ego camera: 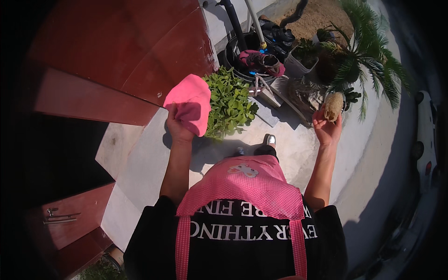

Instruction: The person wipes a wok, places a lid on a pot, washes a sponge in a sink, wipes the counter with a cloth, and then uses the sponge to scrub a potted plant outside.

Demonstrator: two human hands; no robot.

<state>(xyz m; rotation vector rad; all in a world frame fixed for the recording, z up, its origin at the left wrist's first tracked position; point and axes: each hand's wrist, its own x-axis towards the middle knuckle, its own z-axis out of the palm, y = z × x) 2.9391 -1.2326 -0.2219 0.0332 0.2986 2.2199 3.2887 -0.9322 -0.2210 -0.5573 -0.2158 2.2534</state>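
Note:
My left hand [180, 127] grips a bright pink cloth item [190, 101], perhaps a cap; its exact kind cannot be told. It is raised in front of a leafy green plant, beside the dark red door. On the other side, my right hand [328, 127] holds a tan, fibrous dried loofah [334, 106] upright between thumb and fingers, near small potted plants. A wide gap separates the two hands. Between them and nearer my body hangs the pink checked apron [245, 182] that I wear over a black shirt.
A leafy green plant [229, 105] grows by the red door [122, 52]. Behind it, pink and dark shoes [260, 63] rest on a black bucket [231, 52] with pipes. Boards [287, 101], a white pot [301, 64] and a spiky palm [371, 59] stand at the right. A white car [426, 140] is farther off.

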